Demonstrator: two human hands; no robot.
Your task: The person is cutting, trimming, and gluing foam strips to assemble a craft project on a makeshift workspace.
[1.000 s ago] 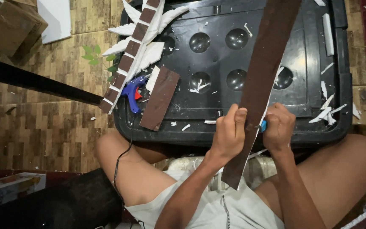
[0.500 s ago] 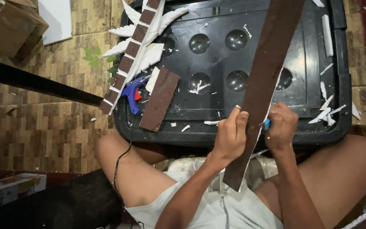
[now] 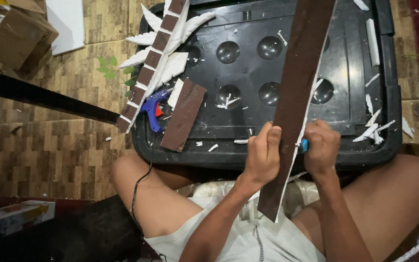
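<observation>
Trimming of a long brown strip (image 3: 297, 97) is judged to be the step in hand. The strip is held slanted over the near right part of a black bin lid (image 3: 345, 97), which rests across the person's lap and serves as the worktop; the lower end of the strip overhangs the lid's near edge, above the lap. A white foam backing shows along the strip's right edge.

The left hand (image 3: 263, 155) is clenched on the strip, fingers wrapped over its left edge just above the lid's near edge. The right hand (image 3: 322, 148) is closed on a small blue-handled tool (image 3: 304, 145), taken to be a cutter, whose tip meets the strip's right edge. No blade can be made out.

At the lid's far left corner, a white foam piece (image 3: 170, 53) with feather-like cuts is noted, crossed by a banded brown and white strip (image 3: 149, 68). A blue glue gun (image 3: 152, 109) lies near the left edge, its cord running off towards the floor. A short brown piece (image 3: 184, 115) lies just beside it. White foam scraps (image 3: 372, 128) are scattered towards the right edge.

The next move is judged to call for a steady draw of the tool along the white edge, with the left hand's grip kept firm and clear of the cutting line.
</observation>
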